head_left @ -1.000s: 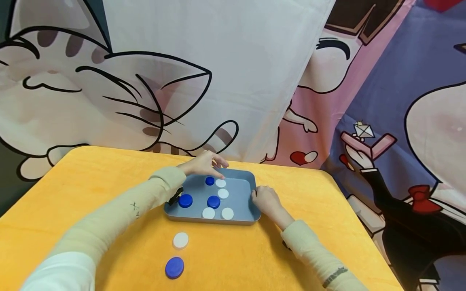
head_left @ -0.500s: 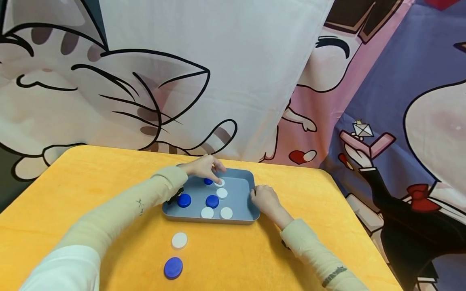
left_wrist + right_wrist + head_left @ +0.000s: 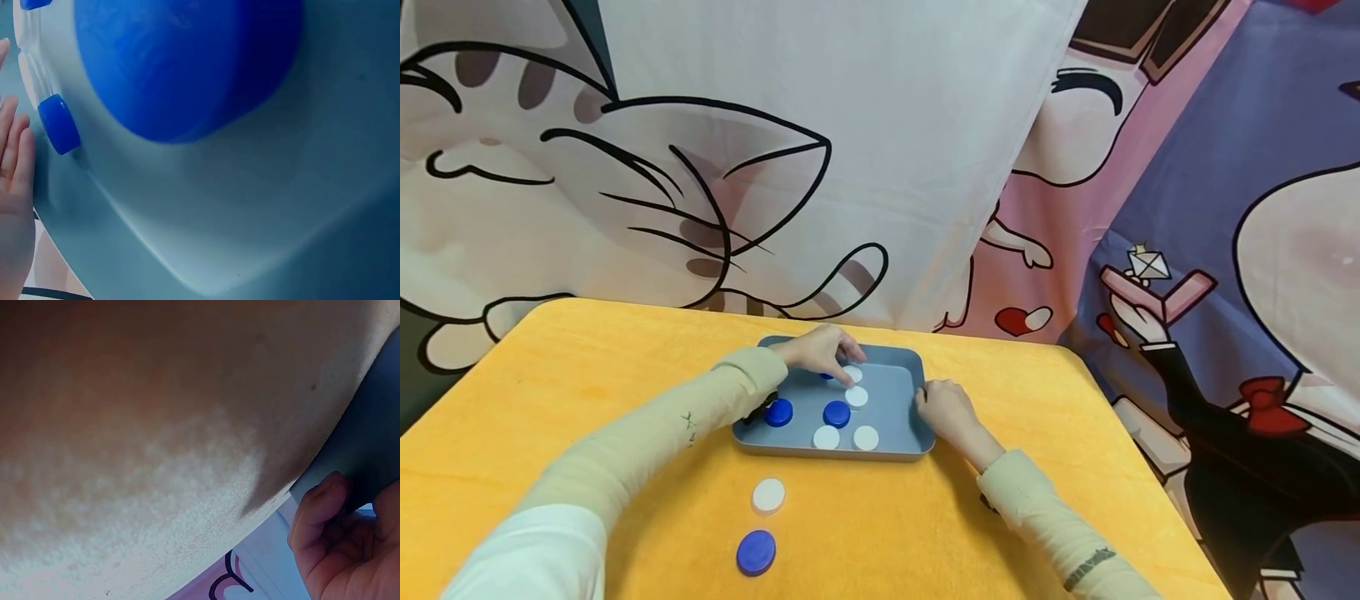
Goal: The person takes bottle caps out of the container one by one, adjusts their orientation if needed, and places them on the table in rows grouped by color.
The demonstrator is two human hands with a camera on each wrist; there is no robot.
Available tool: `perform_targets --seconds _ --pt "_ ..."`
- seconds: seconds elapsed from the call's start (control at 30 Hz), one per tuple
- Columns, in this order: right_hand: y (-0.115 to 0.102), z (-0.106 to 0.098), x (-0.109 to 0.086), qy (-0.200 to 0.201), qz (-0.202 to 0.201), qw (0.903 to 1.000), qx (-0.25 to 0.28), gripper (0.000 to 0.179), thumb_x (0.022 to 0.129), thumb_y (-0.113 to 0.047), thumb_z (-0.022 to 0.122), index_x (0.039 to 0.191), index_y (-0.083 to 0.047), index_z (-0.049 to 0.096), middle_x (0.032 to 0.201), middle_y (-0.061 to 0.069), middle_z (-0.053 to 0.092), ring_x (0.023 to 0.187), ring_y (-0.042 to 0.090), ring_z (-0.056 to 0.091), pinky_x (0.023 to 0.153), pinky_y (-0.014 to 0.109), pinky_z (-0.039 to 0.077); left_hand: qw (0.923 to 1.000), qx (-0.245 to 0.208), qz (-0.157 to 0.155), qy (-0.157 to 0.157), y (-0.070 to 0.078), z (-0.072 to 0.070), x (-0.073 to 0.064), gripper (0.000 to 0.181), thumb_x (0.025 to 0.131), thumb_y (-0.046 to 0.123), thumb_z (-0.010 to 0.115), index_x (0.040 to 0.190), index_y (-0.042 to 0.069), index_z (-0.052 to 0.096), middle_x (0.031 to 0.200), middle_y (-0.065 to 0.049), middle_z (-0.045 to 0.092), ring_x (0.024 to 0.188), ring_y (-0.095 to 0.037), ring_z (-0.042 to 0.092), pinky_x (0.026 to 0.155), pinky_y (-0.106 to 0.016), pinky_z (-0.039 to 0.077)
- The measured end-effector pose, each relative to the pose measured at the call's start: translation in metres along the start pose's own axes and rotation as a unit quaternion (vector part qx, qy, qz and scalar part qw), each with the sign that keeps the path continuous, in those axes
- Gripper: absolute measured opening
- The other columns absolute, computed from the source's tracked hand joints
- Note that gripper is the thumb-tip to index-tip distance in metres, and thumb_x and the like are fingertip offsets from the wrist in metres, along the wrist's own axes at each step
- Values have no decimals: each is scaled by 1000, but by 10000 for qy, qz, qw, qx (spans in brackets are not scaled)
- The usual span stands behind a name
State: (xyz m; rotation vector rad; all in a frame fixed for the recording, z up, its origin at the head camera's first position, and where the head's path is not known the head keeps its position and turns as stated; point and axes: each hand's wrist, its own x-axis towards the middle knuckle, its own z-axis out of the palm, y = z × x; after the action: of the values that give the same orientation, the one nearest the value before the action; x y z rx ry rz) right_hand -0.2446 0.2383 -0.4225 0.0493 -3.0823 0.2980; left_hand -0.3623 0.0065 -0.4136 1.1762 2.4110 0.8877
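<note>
A grey-blue tray (image 3: 891,392) holds several round white and blue discs. My left hand (image 3: 820,348) reaches over its back part, fingers extended, thumb tip right at two white discs (image 3: 856,396). Beneath that hand a back blue disc (image 3: 826,375) is mostly hidden. Two more blue discs, one in the middle (image 3: 837,414) and one at the left (image 3: 778,412), lie nearer me, with two white discs (image 3: 866,437) along the front. In the left wrist view a blue disc (image 3: 181,69) looms large, the fingers (image 3: 24,156) at the left edge. My right hand (image 3: 950,410) grips the tray's right rim.
On the yellow tabletop (image 3: 647,342), in front of the tray, lie a white disc (image 3: 768,495) and, closer to me, a blue disc (image 3: 756,552). A cartoon-printed cloth (image 3: 925,167) hangs behind the table.
The left hand has come down and slightly toward me, its thumb now by the white discs and more of the back blue disc covered. My right hand stays on the rim.
</note>
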Motion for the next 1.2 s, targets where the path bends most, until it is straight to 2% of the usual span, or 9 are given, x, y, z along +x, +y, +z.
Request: perform_targets --seconds 0.2,0.5,1.2 --pt "1 -2 1 0 55 10000 3 36 95 -18 53 62 -6 59 55 5 53 50 17 50 49 27 41 9999 -90 19 -120 2 -1 0 44 75 18 82 114 4 68 115 -9 70 111 -24 63 100 -37 49" --pt "0 -2 1 -68 79 9999 -28 35 96 -19 53 64 -5 61 56 6 54 51 17 51 50 27 42 9997 28 115 -210 1 2 2 43 75 18 82 113 4 69 114 -7 70 109 -22 62 100 -36 48" --pt "0 -1 1 -131 175 9998 -40 35 96 -19 53 64 -6 61 56 5 54 51 17 51 49 26 41 9997 39 -60 -229 1 5 0 38 82 19 76 116 5 68 117 -8 69 113 -23 62 99 -36 49"
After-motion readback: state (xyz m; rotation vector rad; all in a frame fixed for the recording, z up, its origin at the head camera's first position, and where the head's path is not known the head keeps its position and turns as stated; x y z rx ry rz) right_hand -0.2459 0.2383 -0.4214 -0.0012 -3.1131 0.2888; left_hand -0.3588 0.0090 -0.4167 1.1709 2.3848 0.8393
